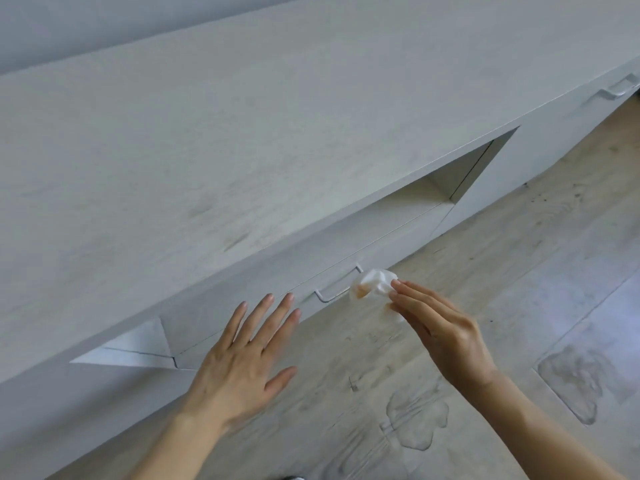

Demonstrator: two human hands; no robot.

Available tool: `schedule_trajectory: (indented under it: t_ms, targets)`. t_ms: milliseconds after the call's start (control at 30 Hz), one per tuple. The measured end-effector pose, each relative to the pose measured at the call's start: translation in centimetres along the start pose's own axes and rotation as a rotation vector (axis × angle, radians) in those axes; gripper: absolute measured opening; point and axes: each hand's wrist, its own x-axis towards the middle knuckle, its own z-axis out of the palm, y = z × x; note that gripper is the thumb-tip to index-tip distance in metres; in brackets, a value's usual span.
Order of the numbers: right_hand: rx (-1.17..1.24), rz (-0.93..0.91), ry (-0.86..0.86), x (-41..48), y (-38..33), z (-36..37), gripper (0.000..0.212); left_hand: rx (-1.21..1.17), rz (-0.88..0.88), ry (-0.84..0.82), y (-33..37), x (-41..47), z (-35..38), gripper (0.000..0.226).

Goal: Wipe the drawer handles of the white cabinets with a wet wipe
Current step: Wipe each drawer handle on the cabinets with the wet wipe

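Observation:
A long white cabinet [242,150] runs across the view, seen from above. A thin white wire handle [337,284] sticks out of its low drawer front [277,299]. My right hand [440,327] pinches a crumpled white wet wipe [372,284], stained brownish, at the right end of that handle. Fingers spread and straight, my left hand [249,358] hovers in front of the drawer front, left of the handle; I cannot tell whether it touches it. A second drawer handle [618,88] shows at the far upper right.
An open niche [433,188] sits above the drawer, and another recess [138,344] lies to the left. Pale wood-grain floor [485,271] with darker worn patches spreads to the right and below. A plain wall stands behind the cabinet top.

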Motion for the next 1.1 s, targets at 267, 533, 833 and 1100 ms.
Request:
schedule_trajectory:
  t_ms: [267, 533, 833, 1100]
  targets:
    - [0.073, -0.155, -0.036, -1.3, 7.8, 11.9, 0.027, 0.123, -0.105, 0.073, 0.0, 5.0, 12.1, 0.070]
    - [0.167, -0.321, -0.022, -1.3, 8.4, 16.9, 0.029, 0.240, -0.123, 0.204, -0.6, 5.1, 13.6, 0.075]
    - [0.104, -0.412, 0.087, -0.6, 10.1, 16.8, 0.024, 0.262, -0.125, 0.232, -0.6, 5.1, 13.6, 0.076]
    - [0.063, -0.316, 0.095, -0.2, 9.9, 17.0, 0.017, 0.296, -0.138, 0.231, -0.5, 4.9, 13.5, 0.079]
